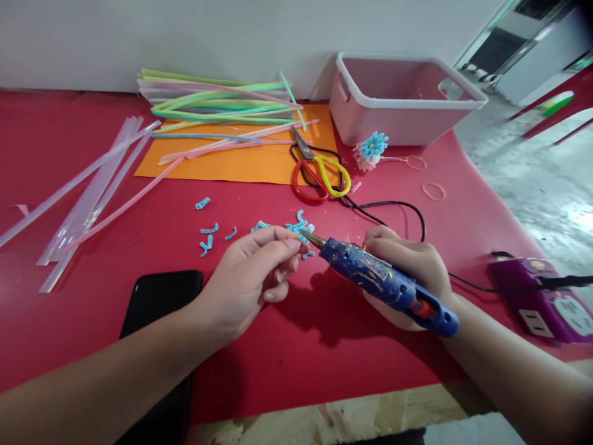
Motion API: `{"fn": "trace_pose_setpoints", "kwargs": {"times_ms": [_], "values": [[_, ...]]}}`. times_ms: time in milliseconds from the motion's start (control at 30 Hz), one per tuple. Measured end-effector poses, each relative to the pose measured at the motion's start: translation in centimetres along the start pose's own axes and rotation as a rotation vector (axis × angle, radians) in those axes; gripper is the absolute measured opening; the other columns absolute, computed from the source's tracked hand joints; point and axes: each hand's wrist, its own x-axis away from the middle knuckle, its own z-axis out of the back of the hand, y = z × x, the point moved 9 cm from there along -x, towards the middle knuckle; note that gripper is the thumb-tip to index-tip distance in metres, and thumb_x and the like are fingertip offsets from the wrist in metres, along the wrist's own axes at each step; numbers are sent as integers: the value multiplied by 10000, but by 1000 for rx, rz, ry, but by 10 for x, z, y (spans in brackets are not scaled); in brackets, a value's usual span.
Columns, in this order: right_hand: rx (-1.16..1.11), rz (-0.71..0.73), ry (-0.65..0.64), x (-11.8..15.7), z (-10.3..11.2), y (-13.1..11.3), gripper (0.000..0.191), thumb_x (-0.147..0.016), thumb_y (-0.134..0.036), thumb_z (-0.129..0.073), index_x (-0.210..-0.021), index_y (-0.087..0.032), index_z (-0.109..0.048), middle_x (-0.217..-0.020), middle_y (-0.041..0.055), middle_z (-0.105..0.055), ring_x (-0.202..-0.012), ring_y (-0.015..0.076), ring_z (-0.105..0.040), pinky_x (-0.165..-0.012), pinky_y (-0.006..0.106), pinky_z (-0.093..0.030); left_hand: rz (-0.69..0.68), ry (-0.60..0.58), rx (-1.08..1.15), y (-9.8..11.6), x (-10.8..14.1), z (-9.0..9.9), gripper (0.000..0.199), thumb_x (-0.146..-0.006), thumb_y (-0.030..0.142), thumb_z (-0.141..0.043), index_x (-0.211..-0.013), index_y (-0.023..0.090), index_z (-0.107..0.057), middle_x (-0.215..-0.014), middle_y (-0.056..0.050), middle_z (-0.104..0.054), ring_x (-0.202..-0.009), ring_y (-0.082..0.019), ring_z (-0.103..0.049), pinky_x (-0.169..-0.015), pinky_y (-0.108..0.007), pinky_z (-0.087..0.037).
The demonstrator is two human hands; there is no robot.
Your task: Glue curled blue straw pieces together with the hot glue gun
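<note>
My right hand is wrapped round a blue hot glue gun, its body marked with dried glue. The gun's metal nozzle points left, close to the fingertips of my left hand. Thumb and forefinger of that hand are pinched together, and what lies between them is too small or hidden to make out. Just behind the fingertips and nozzle is a cluster of light blue fuzzy pipe cleaner pieces. More short blue pieces lie scattered to the left, beside a small blue bundle.
Scissors and colored pipe cleaners lie on orange paper. Clear glue sticks are left; a black phone sits under my left forearm. Behind stand a pink basket and a fuzzy flower. A purple power strip is right.
</note>
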Motion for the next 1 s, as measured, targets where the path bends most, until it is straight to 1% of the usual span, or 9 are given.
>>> {"fn": "trace_pose_setpoints", "kwargs": {"times_ms": [200,367,567,667,833,1000], "values": [[-10,6,26,-3,3,-3,234,-747,-132,-640,-861,-257,-477,-653,-71,-462,-531,118,-377,-646,343,-435,6,-5,5,0,1,-1,111,-760,137,-733,-670,150,-671,-549,34,-550,-458,-45,-384,-333,-81,-301],[2,6,11,-4,3,-5,248,-765,-102,-635,-876,-258,-478,-657,-62,-478,-526,119,-389,-653,347,-436,6,-7,2,-1,1,-2,105,-755,133,-740,-674,147,-675,-543,38,-543,-455,-42,-375,-332,-78,-299],[-7,4,27,-3,3,-5,248,-763,-91,-636,-862,-257,-480,-660,-58,-498,-531,119,-399,-654,353,-431,7,-15,-4,-2,1,-2,106,-773,136,-731,-679,151,-686,-548,40,-540,-459,-41,-377,-334,-74,-294],[-15,-4,35,-3,4,-5,252,-755,-75,-630,-836,-255,-472,-640,-68,-480,-519,113,-395,-652,346,-439,-5,-23,-25,-1,1,-2,98,-777,143,-738,-685,154,-704,-563,38,-549,-461,-39,-383,-336,-74,-297],[14,-32,63,-5,6,-6,283,-728,-54,-640,-785,-255,-450,-630,-61,-492,-553,127,-450,-614,315,-429,-35,-39,-24,3,1,-4,111,-775,152,-755,-670,166,-725,-590,36,-569,-453,-27,-376,-344,-72,-295],[10,-42,75,-5,7,-6,271,-709,-68,-650,-786,-255,-469,-644,-57,-521,-567,136,-481,-601,309,-428,-55,-50,-37,4,2,-4,129,-790,156,-749,-666,180,-721,-617,32,-588,-461,-28,-377,-358,-78,-298]]}}
